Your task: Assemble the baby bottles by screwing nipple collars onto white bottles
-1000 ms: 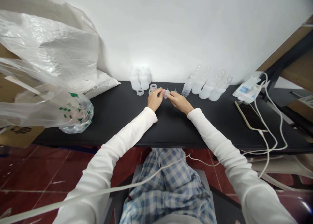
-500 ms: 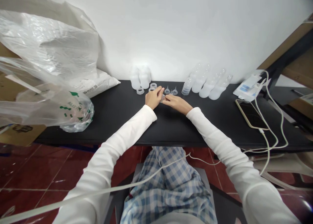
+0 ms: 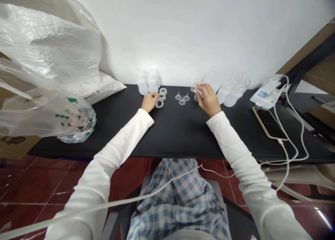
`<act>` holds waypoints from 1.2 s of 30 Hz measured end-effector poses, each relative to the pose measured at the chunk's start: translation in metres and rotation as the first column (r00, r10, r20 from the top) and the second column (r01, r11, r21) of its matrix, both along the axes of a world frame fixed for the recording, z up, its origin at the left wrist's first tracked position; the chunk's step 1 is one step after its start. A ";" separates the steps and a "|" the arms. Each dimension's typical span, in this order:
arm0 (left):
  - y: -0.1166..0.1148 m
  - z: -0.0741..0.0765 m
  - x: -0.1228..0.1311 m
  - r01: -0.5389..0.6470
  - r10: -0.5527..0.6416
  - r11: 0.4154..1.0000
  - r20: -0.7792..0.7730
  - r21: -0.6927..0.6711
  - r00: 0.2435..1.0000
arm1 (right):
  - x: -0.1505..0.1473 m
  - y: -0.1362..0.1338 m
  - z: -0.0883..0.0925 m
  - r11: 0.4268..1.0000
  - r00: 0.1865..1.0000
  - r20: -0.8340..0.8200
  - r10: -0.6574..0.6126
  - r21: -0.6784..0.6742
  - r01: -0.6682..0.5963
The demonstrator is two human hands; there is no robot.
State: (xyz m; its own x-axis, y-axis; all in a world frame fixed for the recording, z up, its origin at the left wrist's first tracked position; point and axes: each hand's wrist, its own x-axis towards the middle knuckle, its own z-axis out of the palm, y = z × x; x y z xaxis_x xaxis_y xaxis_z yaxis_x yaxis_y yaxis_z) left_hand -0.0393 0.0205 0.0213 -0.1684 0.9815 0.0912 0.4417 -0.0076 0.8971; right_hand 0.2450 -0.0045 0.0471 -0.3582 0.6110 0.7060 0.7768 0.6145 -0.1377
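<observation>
On the black table, my left hand is closed, its fingertips at the edge of a translucent bottle collar ring. Two more collar rings lie just behind. My right hand pinches a small clear ring-shaped piece between thumb and fingers; its exact kind is hard to make out. Beneath those fingers the stack of clear caps is mostly hidden. Three clear, pointed silicone nipples stand between my hands.
Frosted bottles stand by the wall behind my left hand. Several nipple-topped bottles are at right. Farther right lie a phone with a white cable and a white packet. Plastic bags bulge over the left side.
My hands were together over a small clear piece and have parted. The left moved left to the collar rings; the right moved right to the cap stack, holding a clear piece.
</observation>
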 end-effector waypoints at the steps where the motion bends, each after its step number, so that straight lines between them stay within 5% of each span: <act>1: -0.001 0.001 0.000 0.013 -0.014 1.000 -0.029 -0.019 0.999 | 0.000 0.000 0.001 1.000 1.000 -0.007 -0.013 -0.014 0.013; 5: -0.001 0.004 -0.002 0.008 -0.011 1.000 -0.252 -0.013 0.968 | -0.003 0.001 -0.002 0.994 0.998 0.010 -0.067 -0.084 0.068; 8: -0.001 0.002 -0.005 -0.059 0.065 0.998 -0.421 0.027 0.905 | -0.007 0.004 -0.014 0.957 0.978 0.187 -0.098 -0.254 0.144; 13: -0.002 0.000 -0.005 -0.103 0.120 0.993 -0.485 0.062 0.866 | -0.010 0.007 -0.031 0.871 0.911 0.410 -0.038 -0.434 0.232; 18: -0.010 0.002 0.001 0.107 0.053 0.959 -0.537 0.262 0.842 | -0.008 0.004 -0.027 0.883 0.936 0.352 -0.034 -0.428 0.193; 21: -0.012 -0.001 0.004 0.288 -0.060 0.920 -0.630 0.266 0.774 | -0.005 0.003 -0.017 0.915 0.965 0.255 -0.061 -0.371 0.156; 25: -0.004 -0.009 0.003 0.344 -0.110 0.913 -0.679 0.220 0.726 | 0.011 0.007 -0.002 0.969 0.971 0.005 -0.238 -0.068 0.238; 29: 0.008 -0.015 -0.002 0.369 -0.188 0.912 -0.618 0.178 0.763 | 0.040 0.014 0.005 0.865 0.855 -0.267 -0.445 0.118 0.487; 36: 0.011 -0.018 -0.004 0.396 -0.218 0.898 -0.587 0.193 0.780 | 0.085 0.032 -0.007 0.714 0.682 -0.398 -0.614 0.088 0.694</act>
State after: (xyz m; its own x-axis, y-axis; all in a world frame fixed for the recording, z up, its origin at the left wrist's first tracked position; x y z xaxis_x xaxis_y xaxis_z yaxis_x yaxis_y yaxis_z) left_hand -0.0431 0.0310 0.0032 0.3018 0.8829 0.3598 0.7764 -0.4466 0.4447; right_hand 0.3304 0.0277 0.0399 0.3429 0.4188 0.8409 0.9245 0.0084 -0.3812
